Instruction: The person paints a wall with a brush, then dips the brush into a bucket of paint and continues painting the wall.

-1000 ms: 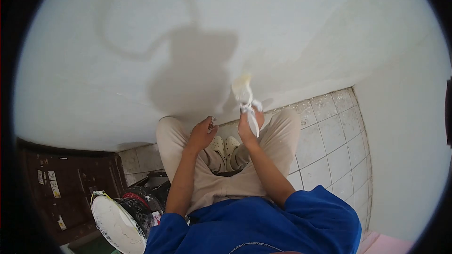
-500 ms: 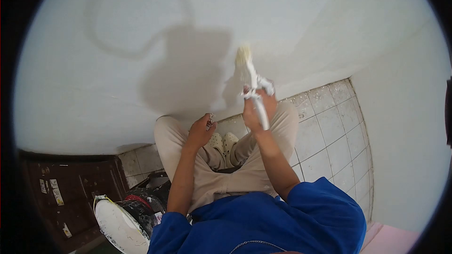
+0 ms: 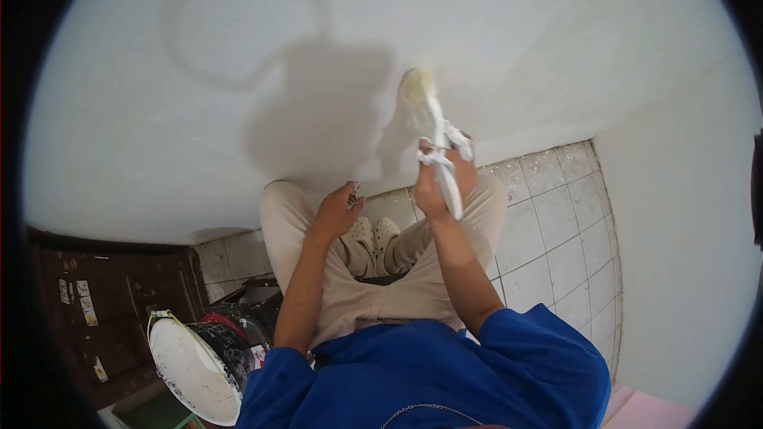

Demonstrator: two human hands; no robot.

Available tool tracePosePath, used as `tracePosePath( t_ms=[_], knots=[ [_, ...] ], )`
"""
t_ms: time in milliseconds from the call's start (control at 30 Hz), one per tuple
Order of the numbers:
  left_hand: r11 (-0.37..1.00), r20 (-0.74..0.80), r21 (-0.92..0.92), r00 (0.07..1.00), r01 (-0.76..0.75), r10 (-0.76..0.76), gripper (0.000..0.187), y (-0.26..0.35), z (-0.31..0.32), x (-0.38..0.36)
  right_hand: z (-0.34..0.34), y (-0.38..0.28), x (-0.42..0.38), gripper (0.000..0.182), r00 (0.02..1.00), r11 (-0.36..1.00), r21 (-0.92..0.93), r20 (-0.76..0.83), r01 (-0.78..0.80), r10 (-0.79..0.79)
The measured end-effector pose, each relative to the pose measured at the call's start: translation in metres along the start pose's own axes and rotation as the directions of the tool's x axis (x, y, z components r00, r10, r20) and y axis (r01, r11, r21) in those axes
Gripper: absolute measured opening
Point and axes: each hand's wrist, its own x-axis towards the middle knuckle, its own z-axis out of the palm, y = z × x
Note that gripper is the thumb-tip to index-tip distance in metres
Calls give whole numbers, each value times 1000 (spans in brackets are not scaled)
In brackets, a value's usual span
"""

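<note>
A paintbrush (image 3: 426,115) coated in white paint is gripped in my right hand (image 3: 433,191), its pale yellowish bristles up at the wall (image 3: 509,56). White smears cover the fingers of that hand and the brush's handle. Near my left knee, my left hand (image 3: 337,210) is curled closed close to the wall. White marks show at its fingertips; whether they are paint or a small held object I cannot make out.
At lower left stands a paint-splashed black bucket (image 3: 230,326) beside a round white paint-marked lid or container (image 3: 191,369). A dark brown door (image 3: 119,302) lies behind them. Tiled floor (image 3: 540,230) runs along the wall's foot; my light clogs (image 3: 387,234) rest between my knees.
My right hand and the paintbrush have moved slightly up and to the right along the wall. My left hand keeps its curled shape, and the view has shifted a little.
</note>
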Motion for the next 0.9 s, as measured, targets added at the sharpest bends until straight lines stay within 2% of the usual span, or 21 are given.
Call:
tracePosePath(
  t_ms=[67, 133, 233, 267, 333, 367, 433, 600, 633, 733, 833, 900],
  knots=[
    [1000, -8, -17, 1000, -14, 13, 31, 0, 1, 1, 12, 11, -11, 4, 999, 999, 1, -2, 34, -34],
    [1000, -12, -19, 1000, -12, 11, 31, 1, 2, -1, 30, 59, -62, 3, 999, 1000, 14, 29, 18, -18],
    [999, -1, -5, 999, 40, -40, 29, 1, 0, -2, 24, 63, -96, 13, 984, 988, 51, 104, -149, 143],
    [998, 15, 5, 998, 63, -63, 28, 0, -2, -3, 22, 66, -99, 10, 985, 989, 32, 100, -143, 139],
    [1000, -35, 23, 999, 13, -13, 30, -4, -3, -2, 11, 35, -59, 3, 990, 993, -8, 87, -115, 115],
    [1000, -56, 24, 998, -5, 7, 31, -7, 1, -5, 2, 11, -38, 3, 996, 992, -100, 40, -77, 81],
    [1000, -20, 9, 1000, 5, -5, 32, -3, -1, -6, 2, 14, -39, 3, 996, 991, -113, 50, -68, 75],
    [1000, -14, -16, 1000, -16, 16, 32, -1, 0, 2, 24, 28, -29, 3, 1000, 993, -115, 18, 16, -14],
    [1000, -22, -11, 1000, -17, 17, 32, 0, 1, 1, 29, 37, -45, 5, 999, 999, -13, -8, 43, -43],
    [1000, -29, 6, 1000, 4, -4, 32, 1, -2, 2, 21, 64, -95, 4, 989, 995, 47, 122, -87, 81],
    [1000, -30, 2, 999, 23, -22, 32, -3, -4, -4, 16, 70, -99, 7, 919, 919, 71, 114, -388, 379],
    [1000, -34, 1, 999, 14, -14, 31, -3, -5, -4, 14, 58, -69, 8, 855, 843, 150, 60, -517, 514]
  ],
)
